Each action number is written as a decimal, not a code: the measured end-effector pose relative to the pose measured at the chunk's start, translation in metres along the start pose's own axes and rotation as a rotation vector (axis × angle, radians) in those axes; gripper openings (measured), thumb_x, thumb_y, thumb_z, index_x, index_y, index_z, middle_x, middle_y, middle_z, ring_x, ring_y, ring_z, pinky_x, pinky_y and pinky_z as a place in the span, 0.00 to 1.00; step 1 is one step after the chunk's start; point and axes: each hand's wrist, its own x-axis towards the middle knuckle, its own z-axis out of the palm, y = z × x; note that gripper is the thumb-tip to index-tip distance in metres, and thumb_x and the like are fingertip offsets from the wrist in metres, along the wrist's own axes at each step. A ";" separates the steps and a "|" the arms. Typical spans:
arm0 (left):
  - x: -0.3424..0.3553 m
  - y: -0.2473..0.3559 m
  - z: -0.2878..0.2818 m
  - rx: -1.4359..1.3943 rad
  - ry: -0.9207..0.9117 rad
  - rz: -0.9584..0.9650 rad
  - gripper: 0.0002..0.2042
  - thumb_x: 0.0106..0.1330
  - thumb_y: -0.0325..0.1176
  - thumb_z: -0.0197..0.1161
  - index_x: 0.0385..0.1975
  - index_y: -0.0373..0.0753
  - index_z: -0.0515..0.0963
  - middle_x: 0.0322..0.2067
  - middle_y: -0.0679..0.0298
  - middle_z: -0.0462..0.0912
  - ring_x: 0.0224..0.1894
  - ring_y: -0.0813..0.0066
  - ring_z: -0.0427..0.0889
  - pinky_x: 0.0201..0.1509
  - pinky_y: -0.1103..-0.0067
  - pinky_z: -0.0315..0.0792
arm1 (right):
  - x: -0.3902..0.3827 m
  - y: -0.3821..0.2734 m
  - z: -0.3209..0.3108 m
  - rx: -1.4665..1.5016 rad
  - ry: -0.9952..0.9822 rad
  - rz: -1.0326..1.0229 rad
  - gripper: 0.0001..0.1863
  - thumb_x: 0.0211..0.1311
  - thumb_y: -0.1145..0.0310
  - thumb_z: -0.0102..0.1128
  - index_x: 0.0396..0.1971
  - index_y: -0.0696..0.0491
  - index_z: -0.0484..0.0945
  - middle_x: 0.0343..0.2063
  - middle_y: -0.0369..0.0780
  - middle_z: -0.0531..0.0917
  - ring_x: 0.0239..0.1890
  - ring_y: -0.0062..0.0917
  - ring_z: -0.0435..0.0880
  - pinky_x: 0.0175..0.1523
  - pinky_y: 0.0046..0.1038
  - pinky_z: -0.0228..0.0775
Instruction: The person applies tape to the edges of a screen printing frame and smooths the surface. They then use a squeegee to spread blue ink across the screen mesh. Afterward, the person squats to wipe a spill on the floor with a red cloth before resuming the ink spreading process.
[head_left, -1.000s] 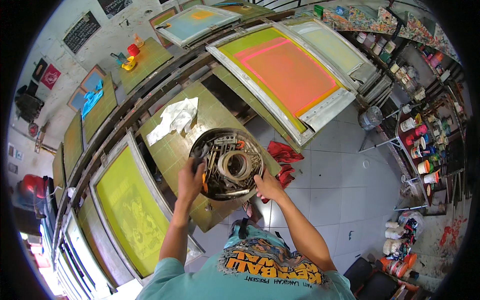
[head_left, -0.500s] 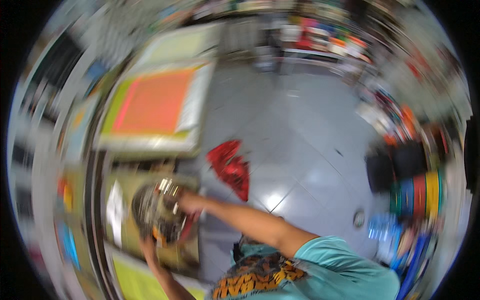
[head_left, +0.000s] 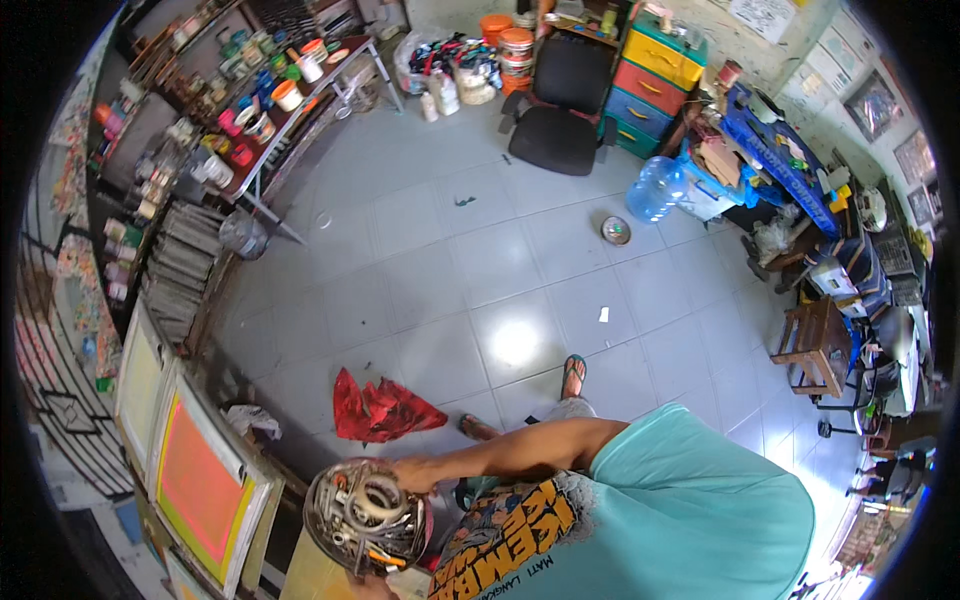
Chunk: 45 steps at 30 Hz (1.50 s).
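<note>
A round metal bowl (head_left: 365, 515) full of tape rolls and small tools hangs low in the head view, above the corner of a yellowish work table (head_left: 310, 575). My right hand (head_left: 412, 475) grips its right rim, with the bare forearm reaching across from my teal shirt. Only a sliver of my left hand (head_left: 362, 590) shows at the bottom edge, under the bowl, apparently holding it from below. My feet in sandals (head_left: 573, 372) stand on the grey tiled floor.
A red cloth (head_left: 385, 410) lies on the floor near the table. A printing frame with an orange panel (head_left: 200, 485) lies at the left. Farther off stand a black office chair (head_left: 555, 110), a blue water bottle (head_left: 655, 188), a wooden stool (head_left: 815, 345) and paint shelves (head_left: 250, 100).
The view has swung round from the print tables to the open floor. The bowl stays in both hands and now sits at the lower left of the picture.
</note>
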 end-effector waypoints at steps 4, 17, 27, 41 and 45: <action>-0.004 0.020 0.088 0.001 -0.310 0.029 0.21 0.76 0.31 0.51 0.67 0.34 0.71 0.64 0.52 0.76 0.62 0.53 0.78 0.65 0.50 0.73 | -0.129 0.059 -0.089 0.182 0.251 0.122 0.36 0.73 0.64 0.50 0.75 0.54 0.50 0.28 0.50 0.88 0.19 0.33 0.88 0.19 0.32 0.81; -0.233 0.171 0.680 0.486 -1.207 0.828 0.24 0.59 0.20 0.54 0.56 0.38 0.83 0.44 0.58 0.90 0.45 0.71 0.87 0.54 0.76 0.76 | -0.595 0.265 -0.200 0.736 1.414 0.350 0.32 0.71 0.66 0.46 0.73 0.58 0.57 0.28 0.48 0.89 0.22 0.33 0.90 0.25 0.34 0.84; -0.563 0.189 0.998 0.924 -1.470 1.230 0.22 0.56 0.29 0.60 0.52 0.45 0.84 0.42 0.46 0.87 0.47 0.45 0.86 0.52 0.61 0.79 | -0.847 0.379 -0.228 1.103 1.914 0.473 0.27 0.74 0.66 0.50 0.68 0.60 0.63 0.25 0.50 0.88 0.19 0.34 0.89 0.22 0.33 0.83; -0.915 0.197 1.276 0.928 -1.860 1.461 0.19 0.61 0.29 0.57 0.52 0.47 0.85 0.38 0.44 0.87 0.42 0.40 0.86 0.49 0.53 0.78 | -1.101 0.477 -0.337 1.269 2.345 0.766 0.21 0.68 0.61 0.56 0.51 0.62 0.81 0.38 0.54 0.89 0.47 0.46 0.89 0.54 0.43 0.78; -0.981 0.177 1.343 0.947 -1.735 1.470 0.20 0.61 0.30 0.59 0.54 0.48 0.83 0.40 0.45 0.87 0.44 0.40 0.85 0.50 0.55 0.77 | -1.208 0.536 -0.370 0.977 2.212 0.918 0.24 0.67 0.62 0.55 0.55 0.64 0.78 0.38 0.55 0.88 0.42 0.41 0.91 0.48 0.39 0.80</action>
